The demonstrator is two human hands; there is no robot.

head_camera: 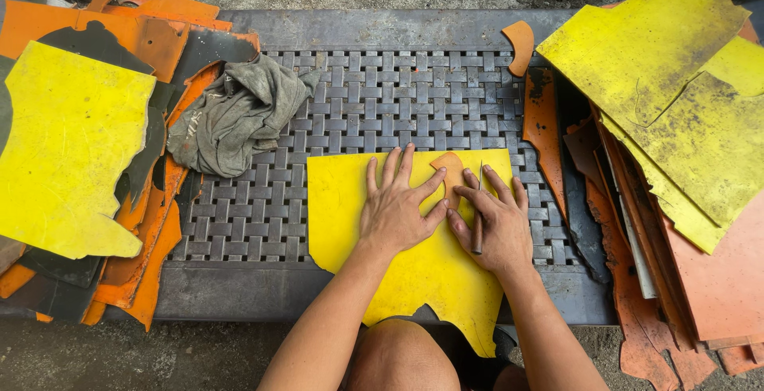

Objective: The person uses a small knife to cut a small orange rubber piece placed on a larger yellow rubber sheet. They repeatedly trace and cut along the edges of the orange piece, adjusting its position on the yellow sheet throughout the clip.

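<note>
Small orange teardrop-shaped template lies on the flat yellow sheet, long axis pointing away from the person. Left hand, spread flat, presses beside it; right hand, nearer, clasps a slim dark scribing tool at its right edge.

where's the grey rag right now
In the head view the crumpled grey rag lies on the woven metal table, upper left, beside the orange scraps, apart from both hands.
</note>
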